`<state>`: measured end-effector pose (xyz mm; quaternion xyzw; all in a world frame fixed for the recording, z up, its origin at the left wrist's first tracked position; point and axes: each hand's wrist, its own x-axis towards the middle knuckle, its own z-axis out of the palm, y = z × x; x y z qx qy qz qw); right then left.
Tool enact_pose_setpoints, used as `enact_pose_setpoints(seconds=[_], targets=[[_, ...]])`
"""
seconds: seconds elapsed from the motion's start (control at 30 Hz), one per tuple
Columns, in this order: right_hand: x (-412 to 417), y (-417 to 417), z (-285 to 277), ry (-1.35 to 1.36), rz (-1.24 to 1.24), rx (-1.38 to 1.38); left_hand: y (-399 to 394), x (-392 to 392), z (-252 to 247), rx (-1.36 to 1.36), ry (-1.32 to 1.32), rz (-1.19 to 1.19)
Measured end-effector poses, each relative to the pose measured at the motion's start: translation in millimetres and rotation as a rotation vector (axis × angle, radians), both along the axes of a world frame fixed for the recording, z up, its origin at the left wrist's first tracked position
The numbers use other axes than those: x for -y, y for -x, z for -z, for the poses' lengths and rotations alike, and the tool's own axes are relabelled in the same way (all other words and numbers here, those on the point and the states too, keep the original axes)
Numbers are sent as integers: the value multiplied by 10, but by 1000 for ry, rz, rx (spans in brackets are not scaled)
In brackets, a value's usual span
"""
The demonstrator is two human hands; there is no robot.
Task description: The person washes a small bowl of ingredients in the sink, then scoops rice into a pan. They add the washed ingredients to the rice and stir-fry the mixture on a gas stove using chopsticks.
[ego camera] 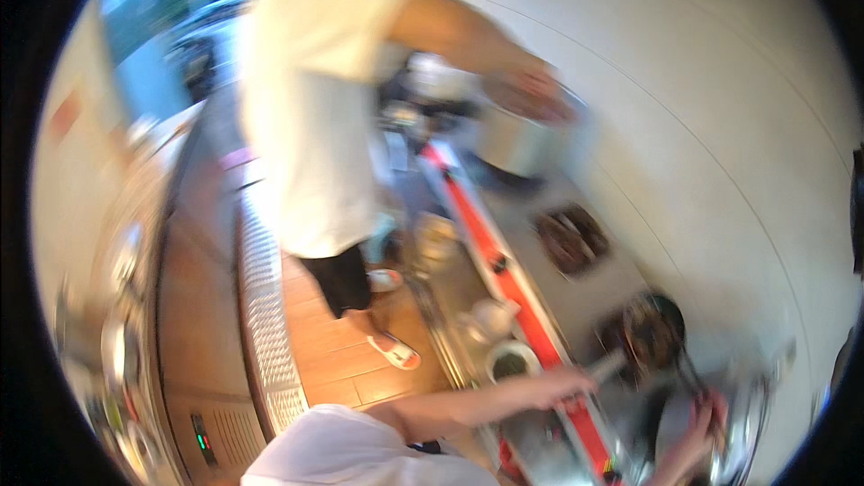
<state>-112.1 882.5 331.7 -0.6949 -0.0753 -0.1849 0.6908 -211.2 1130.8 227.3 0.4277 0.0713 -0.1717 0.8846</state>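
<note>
The view is blurred. My left hand (563, 388) is over the stove's front edge, closed around a pale handle (607, 368) that leads to a dark pan (651, 334). My right hand (709, 412), at lower right, grips the thin handle of a cooking utensil (688, 372) that reaches down toward the same pan. What lies in the pan is too blurred to name. A white bowl (513, 361) with dark green contents sits on the counter left of my left hand, and a pale pot or jug (487, 319) stands just beyond it.
Another person (317, 115) in a white shirt stands ahead, an arm stretched over a large pot (516, 142). A red control strip with dark knobs (499, 263) runs along the stove. Another burner opening (570, 236) lies between. Metal ware (742, 418) stands at right, a cabinet (202, 324) at left.
</note>
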Motion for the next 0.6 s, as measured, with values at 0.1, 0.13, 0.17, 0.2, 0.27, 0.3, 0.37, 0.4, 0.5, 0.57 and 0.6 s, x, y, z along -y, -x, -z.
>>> enact_pose_setpoints(seconds=[0.1, 0.13, 0.17, 0.2, 0.27, 0.3, 0.37, 0.4, 0.5, 0.57, 0.6], targets=[[-296, 170, -215, 493, -84, 401, -56, 0, 178, -44, 13, -71], [-360, 159, -202, 437, -108, 410, -93, 17, 207, -14, -39, -82], [-373, 125, -192, 362, -138, 390, -168, 48, 280, 29, 0, -74], [-383, 85, -173, 292, -163, 370, -238, 103, 345, 32, 7, -85], [-445, 31, -160, 183, -214, 333, -199, 85, 207, 41, 16, -108], [-448, -32, -133, 134, -239, 315, -151, 80, 147, 39, 14, -134], [-423, -112, -158, 81, -273, 303, -69, 61, 77, 42, 14, -173], [-370, -158, -141, 47, -289, 299, -62, 54, 63, 45, 11, -182], [-144, -267, -196, -5, -310, 282, -34, 11, 50, 50, 15, -191], [-3, -196, -355, 100, -165, 151, 52, 4, 40, 84, -24, -126], [240, -476, -235, 447, -136, 387, 128, 1, -29, 109, 20, -140]])
